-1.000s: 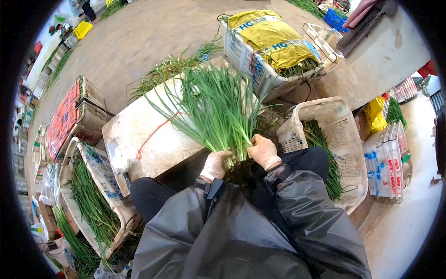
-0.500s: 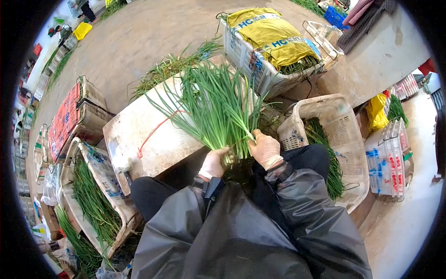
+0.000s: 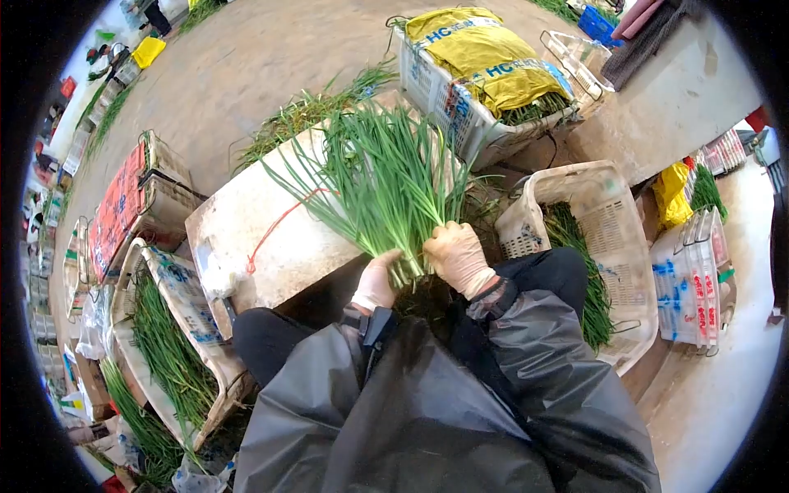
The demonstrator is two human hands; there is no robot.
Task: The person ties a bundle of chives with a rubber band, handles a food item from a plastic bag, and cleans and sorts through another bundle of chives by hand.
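Observation:
A loose bunch of long green stalks with pale lower ends, like garlic chives or scallions (image 3: pixel 382 185), fans out over a whitish board (image 3: pixel 288 222). My left hand (image 3: pixel 378 281), in a pale glove, wraps the left side of the bunch near its white ends. On the right side, my right hand (image 3: pixel 459 256), gloved as well, has its fingers closed on the stalks just above their ends. The two hands are close together over my lap. A red string (image 3: pixel 275 230) lies on the board, left of the leaves.
White crates of greens stand at my left (image 3: pixel 177 345) and right (image 3: pixel 596 238). Ahead is a crate topped with a yellow sack (image 3: pixel 489 62). A red-covered crate (image 3: pixel 123 209) stands further left. Loose greens (image 3: pixel 296 119) lie beyond the board. Other people are far off, top left.
My right hand has moved slightly left and down, closer to my left hand, drawing the stalks together. The left hand still holds its side of the bunch.

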